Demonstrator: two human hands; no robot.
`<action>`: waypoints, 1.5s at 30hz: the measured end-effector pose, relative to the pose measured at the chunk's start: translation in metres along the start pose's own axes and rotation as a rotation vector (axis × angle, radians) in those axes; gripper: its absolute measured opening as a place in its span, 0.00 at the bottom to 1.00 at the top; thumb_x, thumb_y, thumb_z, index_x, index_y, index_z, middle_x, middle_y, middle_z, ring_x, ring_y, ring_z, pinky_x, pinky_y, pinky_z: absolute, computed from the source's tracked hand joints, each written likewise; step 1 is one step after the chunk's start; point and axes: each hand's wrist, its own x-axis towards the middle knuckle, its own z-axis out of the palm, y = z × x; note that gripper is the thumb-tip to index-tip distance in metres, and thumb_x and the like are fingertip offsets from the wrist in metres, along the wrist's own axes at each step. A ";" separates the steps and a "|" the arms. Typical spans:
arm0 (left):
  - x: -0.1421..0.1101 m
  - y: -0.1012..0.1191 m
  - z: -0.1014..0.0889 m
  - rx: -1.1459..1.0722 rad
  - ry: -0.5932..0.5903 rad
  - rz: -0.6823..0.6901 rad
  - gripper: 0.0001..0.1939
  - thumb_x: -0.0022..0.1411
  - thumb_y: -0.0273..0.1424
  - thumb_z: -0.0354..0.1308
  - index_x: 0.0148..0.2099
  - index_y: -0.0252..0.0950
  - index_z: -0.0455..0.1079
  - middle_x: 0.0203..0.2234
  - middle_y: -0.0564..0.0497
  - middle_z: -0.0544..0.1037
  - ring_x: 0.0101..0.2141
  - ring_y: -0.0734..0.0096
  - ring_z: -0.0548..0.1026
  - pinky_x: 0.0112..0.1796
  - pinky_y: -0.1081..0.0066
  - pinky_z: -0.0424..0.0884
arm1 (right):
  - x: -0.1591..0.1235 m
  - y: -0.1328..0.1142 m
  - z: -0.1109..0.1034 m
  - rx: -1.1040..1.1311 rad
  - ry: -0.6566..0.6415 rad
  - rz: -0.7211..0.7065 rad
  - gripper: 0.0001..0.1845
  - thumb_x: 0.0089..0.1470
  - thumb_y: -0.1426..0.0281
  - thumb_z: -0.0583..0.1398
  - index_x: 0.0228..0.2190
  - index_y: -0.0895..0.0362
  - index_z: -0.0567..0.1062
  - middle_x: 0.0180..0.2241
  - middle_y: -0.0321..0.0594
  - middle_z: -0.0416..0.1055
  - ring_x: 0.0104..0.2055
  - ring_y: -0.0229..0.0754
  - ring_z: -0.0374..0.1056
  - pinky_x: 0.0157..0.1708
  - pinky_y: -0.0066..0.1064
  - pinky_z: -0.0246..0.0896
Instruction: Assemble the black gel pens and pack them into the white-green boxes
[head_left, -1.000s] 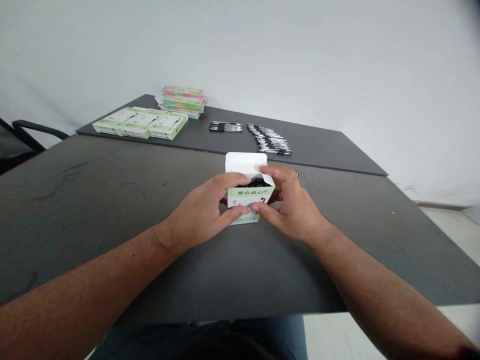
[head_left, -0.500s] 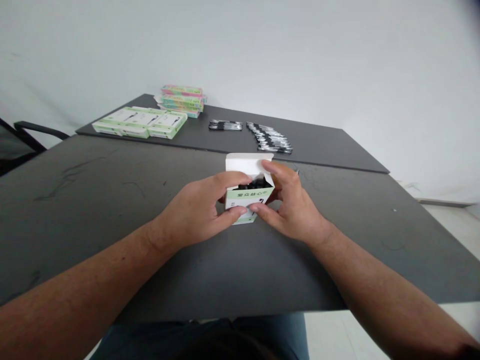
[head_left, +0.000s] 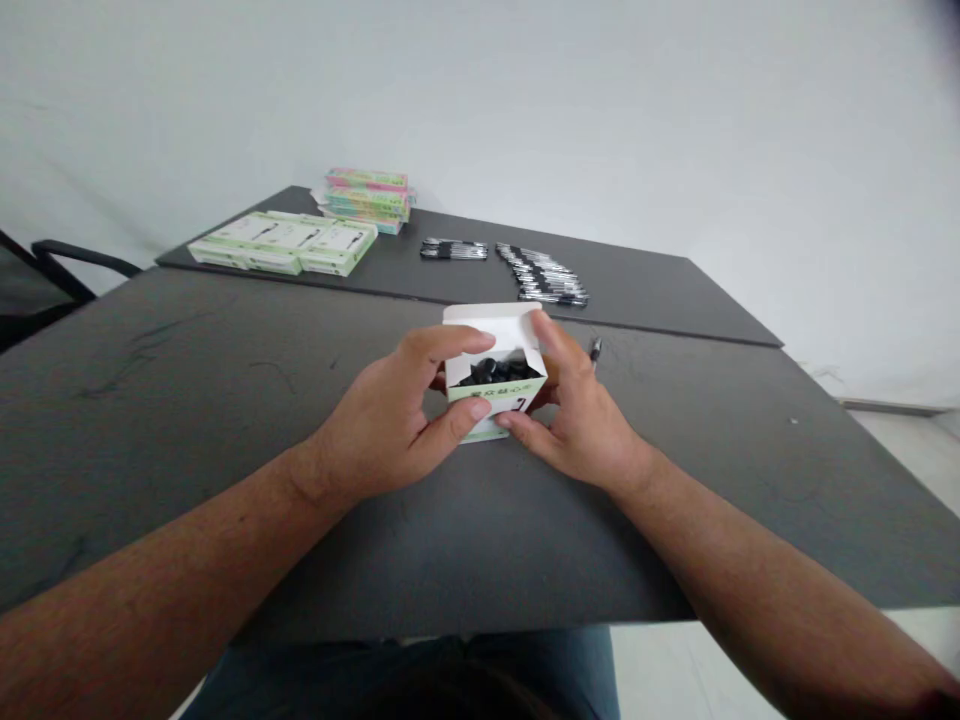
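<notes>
A small white and green carton (head_left: 491, 392) stands upright on the dark table (head_left: 225, 400), its top flap open toward the far side. Black pen ends fill its mouth. My left hand (head_left: 394, 420) wraps the carton's left side, thumb pressed on the front face and forefinger over the top left edge. My right hand (head_left: 577, 420) grips the right side, with its forefinger at the top right flap. A single pen (head_left: 595, 350) lies just behind my right hand.
Far back on a second dark table (head_left: 637, 290) lie rows of black pens (head_left: 540, 275), a smaller bunch of pens (head_left: 452, 250), flat green cartons (head_left: 289, 243) and a stack of coloured boxes (head_left: 367, 198). A black chair arm (head_left: 67, 262) shows at the left.
The carton has tilted slightly toward me, showing more of the pens inside. My left thumb slid up the front face. Both hands stay on the carton.
</notes>
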 end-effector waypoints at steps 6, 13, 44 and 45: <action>-0.007 -0.001 0.004 -0.086 0.137 0.014 0.35 0.67 0.24 0.69 0.72 0.47 0.66 0.55 0.45 0.80 0.44 0.63 0.88 0.42 0.64 0.90 | 0.003 -0.008 -0.008 -0.069 0.015 0.004 0.50 0.72 0.52 0.68 0.80 0.45 0.50 0.57 0.50 0.80 0.46 0.52 0.84 0.38 0.42 0.87; -0.008 -0.005 -0.001 0.058 0.188 0.131 0.30 0.64 0.34 0.76 0.66 0.43 0.74 0.51 0.46 0.86 0.45 0.60 0.88 0.45 0.65 0.89 | 0.010 -0.021 -0.013 -0.224 0.051 -0.130 0.14 0.72 0.59 0.68 0.52 0.50 0.73 0.37 0.37 0.82 0.34 0.45 0.81 0.35 0.35 0.80; 0.002 0.013 -0.013 0.065 0.065 0.116 0.11 0.75 0.24 0.60 0.56 0.40 0.74 0.47 0.47 0.85 0.46 0.66 0.86 0.50 0.68 0.83 | 0.002 -0.011 -0.005 -0.046 -0.009 -0.010 0.28 0.68 0.63 0.70 0.63 0.49 0.66 0.46 0.41 0.81 0.39 0.44 0.83 0.34 0.33 0.81; 0.003 0.012 -0.013 0.073 0.069 0.118 0.11 0.75 0.24 0.60 0.56 0.40 0.74 0.47 0.47 0.85 0.46 0.66 0.86 0.50 0.68 0.83 | 0.000 -0.010 -0.002 -0.008 0.060 -0.019 0.32 0.68 0.63 0.70 0.66 0.49 0.63 0.49 0.43 0.80 0.42 0.44 0.83 0.35 0.33 0.82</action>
